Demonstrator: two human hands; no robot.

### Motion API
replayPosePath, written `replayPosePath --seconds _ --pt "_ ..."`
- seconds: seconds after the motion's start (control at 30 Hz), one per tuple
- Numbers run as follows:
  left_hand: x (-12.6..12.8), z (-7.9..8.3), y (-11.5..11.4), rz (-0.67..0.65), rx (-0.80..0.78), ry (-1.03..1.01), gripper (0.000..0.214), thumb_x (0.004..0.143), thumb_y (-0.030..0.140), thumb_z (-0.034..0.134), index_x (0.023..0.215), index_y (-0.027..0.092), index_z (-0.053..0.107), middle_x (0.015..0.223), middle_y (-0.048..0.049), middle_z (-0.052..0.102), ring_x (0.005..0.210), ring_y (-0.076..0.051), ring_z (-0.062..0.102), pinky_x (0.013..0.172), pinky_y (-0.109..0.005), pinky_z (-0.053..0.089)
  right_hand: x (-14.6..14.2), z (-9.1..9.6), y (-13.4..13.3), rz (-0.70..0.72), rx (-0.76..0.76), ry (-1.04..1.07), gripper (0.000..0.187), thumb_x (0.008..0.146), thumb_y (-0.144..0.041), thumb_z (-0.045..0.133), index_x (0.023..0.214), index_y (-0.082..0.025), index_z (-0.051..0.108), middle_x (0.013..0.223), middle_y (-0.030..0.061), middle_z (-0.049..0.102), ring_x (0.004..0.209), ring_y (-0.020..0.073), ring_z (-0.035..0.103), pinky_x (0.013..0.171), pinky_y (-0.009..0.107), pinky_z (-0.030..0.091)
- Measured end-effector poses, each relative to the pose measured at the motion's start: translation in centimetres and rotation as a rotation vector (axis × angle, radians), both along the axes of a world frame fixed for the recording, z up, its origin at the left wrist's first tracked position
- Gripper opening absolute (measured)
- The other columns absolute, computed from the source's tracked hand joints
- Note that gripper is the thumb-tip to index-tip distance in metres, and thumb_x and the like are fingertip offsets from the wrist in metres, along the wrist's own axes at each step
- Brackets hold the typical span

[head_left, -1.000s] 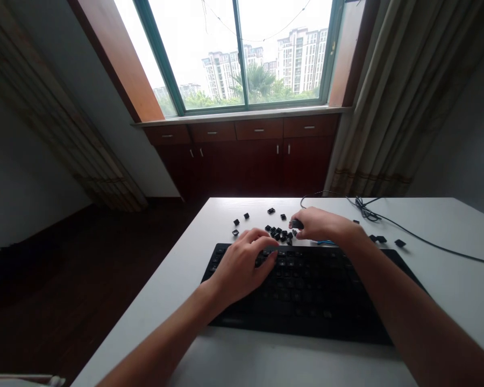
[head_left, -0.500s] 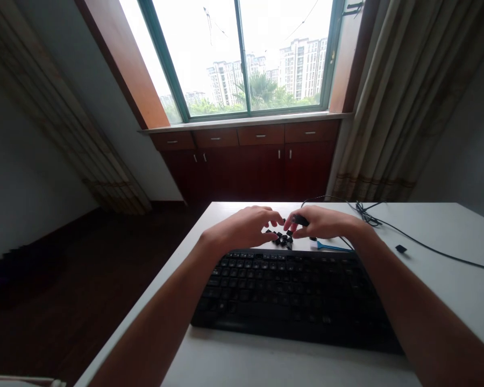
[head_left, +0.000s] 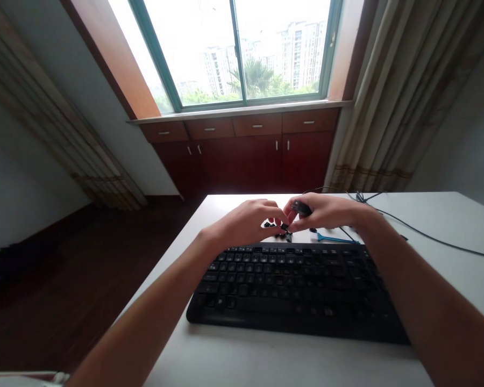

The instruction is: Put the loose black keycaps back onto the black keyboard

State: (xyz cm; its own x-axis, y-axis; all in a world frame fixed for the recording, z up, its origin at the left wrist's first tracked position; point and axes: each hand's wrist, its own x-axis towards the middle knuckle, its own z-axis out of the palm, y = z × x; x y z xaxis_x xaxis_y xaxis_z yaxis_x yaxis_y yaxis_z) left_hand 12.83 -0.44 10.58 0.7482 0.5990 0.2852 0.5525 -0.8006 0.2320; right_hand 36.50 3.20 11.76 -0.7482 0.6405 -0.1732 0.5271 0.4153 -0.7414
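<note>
My left hand (head_left: pixel 252 217) reaches over the far edge of a black keyboard (head_left: pixel 266 306), its thumb and fingers pinched on a small black keycap (head_left: pixel 284 227). My right hand (head_left: pixel 331 209) comes close from the other side, its fingertips at the same keycap. Tucked in my right hand is a short dark tool (head_left: pixel 302 208); its exact kind does not show. Below the hands lie several loose keycaps (head_left: pixel 289 236), partly hidden by my fingers. A blue brush (head_left: pixel 334 239) with white bristles rests just behind the keyboard, under my right wrist.
A black cable (head_left: pixel 435 235) runs across the right side of the white table (head_left: pixel 234 349), bunched near the back edge. Beyond the table stand a dark red cabinet (head_left: pixel 242 161) and a window. Curtains hang at both sides.
My hands have come together, and a keycap now shows between the fingertips. The view has tipped down slightly. The dark tool has stayed in my right hand.
</note>
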Motion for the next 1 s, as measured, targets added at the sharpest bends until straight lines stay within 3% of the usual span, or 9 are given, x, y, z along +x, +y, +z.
replayPosePath --seconds 0.1,0.27,0.43,0.63,0.83,1.0 --pt "0.2 -0.5 0.1 0.042 0.001 -0.011 0.012 0.089 0.028 0.073 0.1 0.023 0.074 0.095 -0.0008 0.071 0.083 -0.016 0.065 0.076 -0.026 0.046 0.0 0.2 0.1 -0.012 0.006 -0.027 0.049 0.075 -0.057 0.078 0.108 -0.022 0.07 0.093 0.001 0.07 0.076 0.0143 0.058 0.057 0.022 0.042" --pt "0.9 -1.4 0.2 0.09 -0.026 -0.065 0.011 0.087 0.031 0.075 0.095 0.023 0.076 0.088 0.0006 0.073 0.076 -0.014 0.065 0.071 -0.025 0.045 0.0 0.2 0.1 -0.088 0.017 -0.097 0.041 0.075 -0.053 0.077 0.102 -0.022 0.073 0.08 -0.0001 0.067 0.063 0.0119 0.051 0.048 0.022 0.036" --pt "1.5 -2.1 0.2 0.132 -0.104 -0.137 0.017 0.084 0.037 0.078 0.094 0.023 0.078 0.086 -0.0008 0.076 0.077 -0.016 0.067 0.071 -0.026 0.047 0.4 0.3 0.3 -0.068 0.029 -0.096 0.036 0.076 -0.049 0.077 0.101 -0.023 0.074 0.088 0.0022 0.071 0.074 0.0156 0.06 0.056 0.023 0.042" --pt "2.3 -2.8 -0.4 0.107 -0.154 -0.139 0.016 0.089 0.032 0.07 0.099 0.024 0.079 0.085 0.0 0.076 0.074 -0.015 0.065 0.073 -0.026 0.048 1.0 0.6 0.2 -0.085 -0.007 -0.258 0.038 0.076 -0.052 0.076 0.104 -0.026 0.076 0.086 0.0031 0.071 0.07 0.016 0.058 0.054 0.024 0.042" --pt "3.8 -4.8 -0.7 0.155 -0.249 -0.164 0.016 0.085 0.033 0.074 0.094 0.021 0.079 0.085 -0.0018 0.074 0.073 -0.015 0.064 0.069 -0.026 0.048 1.7 0.8 0.3 -0.094 0.006 -0.325 0.04 0.076 -0.052 0.075 0.105 -0.025 0.076 0.091 0.0042 0.072 0.075 0.0172 0.06 0.058 0.024 0.044" --pt "4.3 -6.2 -0.9 0.222 -0.306 -0.214 0.023 0.082 0.042 0.076 0.097 0.025 0.08 0.089 -0.0032 0.073 0.077 -0.017 0.064 0.071 -0.026 0.05 1.7 0.4 0.7 -0.069 0.048 -0.47 0.039 0.071 -0.056 0.076 0.096 -0.026 0.079 0.077 0.0022 0.069 0.07 0.0188 0.061 0.054 0.027 0.041"
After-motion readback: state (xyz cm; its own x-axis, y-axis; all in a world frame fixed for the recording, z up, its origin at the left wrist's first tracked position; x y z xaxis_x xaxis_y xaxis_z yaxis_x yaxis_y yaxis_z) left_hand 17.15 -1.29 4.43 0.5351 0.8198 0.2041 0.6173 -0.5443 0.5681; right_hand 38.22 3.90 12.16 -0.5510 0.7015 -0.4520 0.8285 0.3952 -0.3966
